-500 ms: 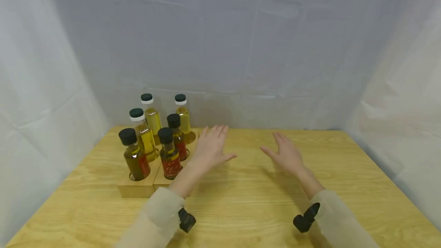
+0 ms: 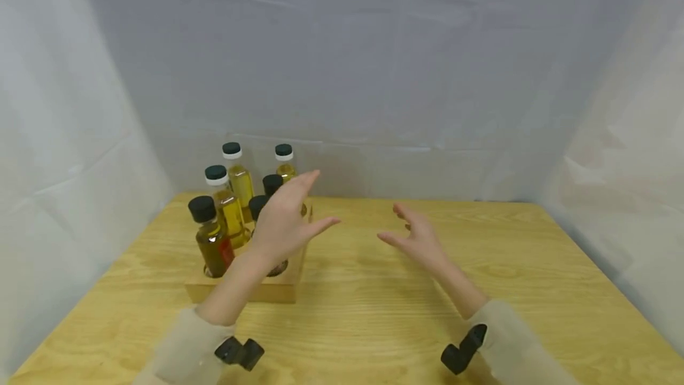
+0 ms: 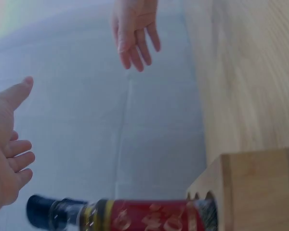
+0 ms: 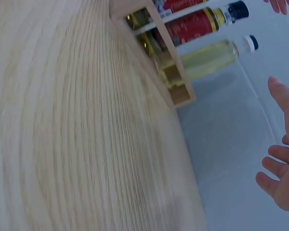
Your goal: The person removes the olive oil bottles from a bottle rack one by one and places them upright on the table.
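My left hand (image 2: 283, 221) hovers over the right side of a wooden rack (image 2: 285, 293), thumb spread and fingers extended, holding nothing. It hides most of a black-capped bottle with a red label (image 3: 154, 215), which stands upright in the rack in the left wrist view. Behind it, another black cap (image 2: 271, 183) shows partly above the hand. A dark oil bottle (image 2: 215, 251) sits at the rack's front left. Pale yellow oil bottles with dark green caps, such as one (image 2: 231, 212), stand farther back. Over bare wood to the right, my right hand (image 2: 422, 245) is raised with relaxed fingers, nothing in it.
The wooden table (image 2: 374, 325) stretches to the right of the rack. White sheeting (image 2: 374, 76) hangs behind and at both sides. Each wrist carries a small black camera mount, one on the left (image 2: 238, 353) and one on the right (image 2: 464, 349).
My left hand has moved left from beside the rack to over its right-hand bottles, turning partly onto its side. My right hand has shifted somewhat left. The bottles and rack stay in place.
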`<state>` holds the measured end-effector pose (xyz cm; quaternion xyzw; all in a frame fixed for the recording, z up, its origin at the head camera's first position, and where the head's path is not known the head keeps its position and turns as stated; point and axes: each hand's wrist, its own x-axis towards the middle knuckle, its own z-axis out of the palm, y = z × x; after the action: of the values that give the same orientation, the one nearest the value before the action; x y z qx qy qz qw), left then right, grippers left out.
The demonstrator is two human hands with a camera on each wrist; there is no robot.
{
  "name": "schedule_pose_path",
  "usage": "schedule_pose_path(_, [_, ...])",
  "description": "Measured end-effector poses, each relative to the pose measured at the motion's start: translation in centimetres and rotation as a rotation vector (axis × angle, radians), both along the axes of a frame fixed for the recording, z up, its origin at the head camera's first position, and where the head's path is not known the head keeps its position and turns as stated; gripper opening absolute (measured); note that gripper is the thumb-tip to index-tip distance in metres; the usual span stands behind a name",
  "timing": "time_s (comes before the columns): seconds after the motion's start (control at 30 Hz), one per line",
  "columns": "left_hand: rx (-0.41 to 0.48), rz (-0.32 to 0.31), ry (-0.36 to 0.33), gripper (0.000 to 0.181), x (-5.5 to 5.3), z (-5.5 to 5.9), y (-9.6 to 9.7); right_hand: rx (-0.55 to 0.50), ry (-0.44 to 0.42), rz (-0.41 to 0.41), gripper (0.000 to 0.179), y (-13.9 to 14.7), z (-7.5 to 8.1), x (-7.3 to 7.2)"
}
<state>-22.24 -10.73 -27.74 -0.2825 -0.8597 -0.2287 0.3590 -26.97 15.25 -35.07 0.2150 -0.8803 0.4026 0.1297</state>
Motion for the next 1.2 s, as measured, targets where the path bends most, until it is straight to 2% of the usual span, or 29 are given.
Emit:
schedule_pose_path(0.1, [0.082, 0.001, -0.053, 0.08, 0.7, 0.9, -1.5, -0.062, -0.054, 0.036, 0.073, -1.1, 0.3, 0.5])
schedule_pose_path(0.3, [0.225, 0.075, -0.244, 0.081, 2.3, 2.6, -5.5, -0.142, -0.102, 0.071, 0.07, -3.4, 0.8, 1.4])
schedule_pose_path(0.43, [0.289, 0.105, -0.351, 0.083, 2.8, 3.0, -8.2, -0.191, -0.124, 0.09, 0.069, -4.9, 0.9, 1.7])
schedule_pose_path(0.67, [0.326, 0.184, -0.501, 0.089, 3.5, 3.0, -13.1, -0.248, -0.154, 0.168, 0.071, -7.1, 0.8, 2.1])
schedule_pose_path(0.83, [0.335, 0.132, -0.612, 0.094, 3.2, 1.7, -16.7, -0.262, -0.187, 0.179, 0.076, -8.6, 0.6, 2.3])
schedule_pose_path(0.97, [0.289, 0.076, -0.705, 0.099, 2.8, -0.2, -19.0, -0.273, -0.229, 0.195, 0.08, -9.8, 0.1, 2.3])
schedule_pose_path(1.1, [0.25, 0.034, -0.797, 0.101, 2.7, -2.1, -20.6, -0.264, -0.288, 0.218, 0.084, -10.8, -0.4, 2.4])
schedule_pose_path(1.2, [0.225, 0.014, -0.847, 0.101, 2.6, -3.4, -21.2, -0.242, -0.322, 0.238, 0.089, -11.4, -0.9, 2.3])
